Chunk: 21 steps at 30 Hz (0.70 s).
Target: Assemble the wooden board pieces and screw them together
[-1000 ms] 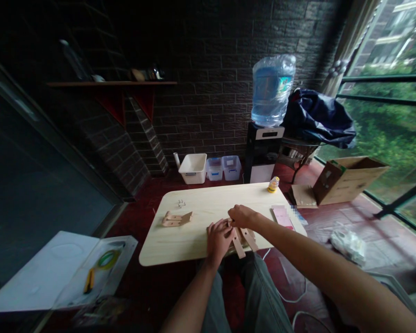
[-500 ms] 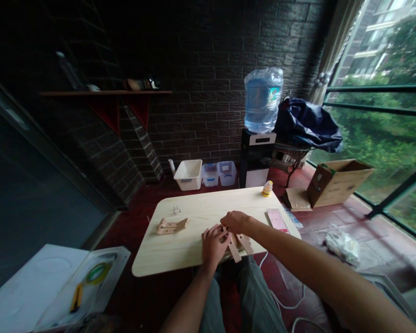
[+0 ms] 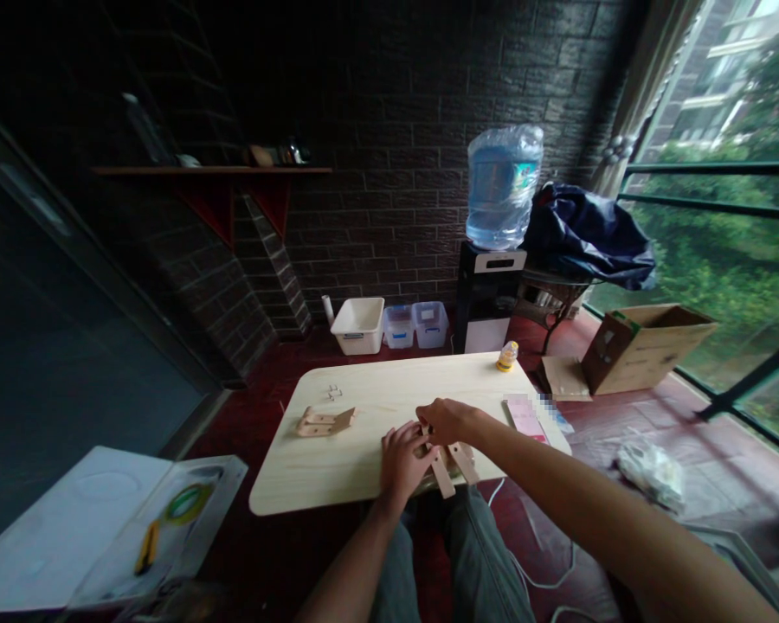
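Observation:
Near the front edge of the pale table (image 3: 357,472), my left hand (image 3: 403,463) rests over a small wooden assembly (image 3: 442,478), its fingers gripping the far end. Two flat strips with holes stick out from under my hands toward me. My right hand (image 3: 451,421) is bent down onto the same end, fingers closed together. Whatever they pinch is hidden. To the left lies another wooden piece (image 3: 326,422) with two parallel bars and an angled end. Behind it are several small metal parts (image 3: 334,393), perhaps screws or hooks.
A yellow-capped bottle (image 3: 507,356) stands at the table's far right corner, and a pink-white sheet (image 3: 525,419) lies at its right edge. An open white case (image 3: 188,519) with tools is on the left. Beyond the table are plastic bins (image 3: 358,329) and a water dispenser (image 3: 490,294).
The view has turned slightly left, so the scene sits a little further right. Both hands stay at the wooden assembly, with hardly any visible change in their grip.

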Motion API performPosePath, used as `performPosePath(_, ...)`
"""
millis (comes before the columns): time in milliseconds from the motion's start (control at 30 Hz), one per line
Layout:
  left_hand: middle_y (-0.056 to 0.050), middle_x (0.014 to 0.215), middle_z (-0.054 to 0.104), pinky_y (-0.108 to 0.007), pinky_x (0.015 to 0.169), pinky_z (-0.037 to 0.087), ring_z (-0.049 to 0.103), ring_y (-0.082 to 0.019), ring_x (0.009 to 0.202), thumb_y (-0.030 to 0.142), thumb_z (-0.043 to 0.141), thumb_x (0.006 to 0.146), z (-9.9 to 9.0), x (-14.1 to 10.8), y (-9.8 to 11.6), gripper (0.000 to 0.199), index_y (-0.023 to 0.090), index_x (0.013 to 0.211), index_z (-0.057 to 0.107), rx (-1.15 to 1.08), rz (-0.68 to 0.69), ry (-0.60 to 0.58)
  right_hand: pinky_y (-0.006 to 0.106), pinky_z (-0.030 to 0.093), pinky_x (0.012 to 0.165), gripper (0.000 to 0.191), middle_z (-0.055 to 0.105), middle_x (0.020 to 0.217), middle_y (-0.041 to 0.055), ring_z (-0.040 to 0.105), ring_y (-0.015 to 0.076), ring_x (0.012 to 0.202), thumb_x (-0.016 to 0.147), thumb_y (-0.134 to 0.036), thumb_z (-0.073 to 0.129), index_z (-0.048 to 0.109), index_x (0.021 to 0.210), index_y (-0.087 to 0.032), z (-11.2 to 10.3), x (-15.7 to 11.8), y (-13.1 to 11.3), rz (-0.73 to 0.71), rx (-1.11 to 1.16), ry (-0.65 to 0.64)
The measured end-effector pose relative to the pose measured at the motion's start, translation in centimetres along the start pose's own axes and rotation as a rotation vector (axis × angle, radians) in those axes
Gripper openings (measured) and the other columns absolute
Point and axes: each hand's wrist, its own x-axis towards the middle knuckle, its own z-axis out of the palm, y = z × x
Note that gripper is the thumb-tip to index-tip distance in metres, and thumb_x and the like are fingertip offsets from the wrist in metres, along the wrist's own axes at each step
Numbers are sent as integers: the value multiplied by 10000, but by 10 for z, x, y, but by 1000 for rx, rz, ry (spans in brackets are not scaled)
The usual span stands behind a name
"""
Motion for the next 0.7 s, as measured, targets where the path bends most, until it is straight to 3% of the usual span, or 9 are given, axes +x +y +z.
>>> performPosePath(200, -23, 1244, 734, -495, 1143, 366, 594, -256, 1268, 386, 713, 868, 1, 2, -4, 128, 353, 974, 778, -19, 35, -18, 340, 597, 793, 249, 761, 1102, 154, 747, 281, 1016, 918, -197, 602, 694, 1137, -122, 1, 1, 1, -41, -90, -31)
performPosePath(400, -11, 1263, 727, -504, 1150, 358, 583, -253, 1289, 372, 723, 858, 2, 4, -5, 133, 355, 979, 774, -23, 34, -16, 368, 602, 796, 312, 751, 1084, 198, 744, 298, 1008, 946, -298, 597, 677, 1163, -89, 10, -1, 4, -11, -57, 43)
performPosePath(567, -18, 1284, 719, -496, 1153, 351, 578, -257, 1299, 353, 730, 849, -2, 3, -5, 157, 351, 1001, 772, -23, 31, -37, 369, 604, 769, 355, 754, 1059, 242, 752, 317, 996, 912, -305, 615, 690, 1157, -59, 7, 6, -3, 122, 30, -14)
performPosePath(700, -10, 1262, 730, -488, 1143, 365, 592, -252, 1279, 338, 750, 829, -2, 2, -3, 169, 355, 995, 775, -20, 40, -20, 364, 608, 758, 360, 766, 1045, 226, 757, 322, 981, 845, -293, 692, 716, 1131, -74, -4, 5, -4, 64, 51, -61)
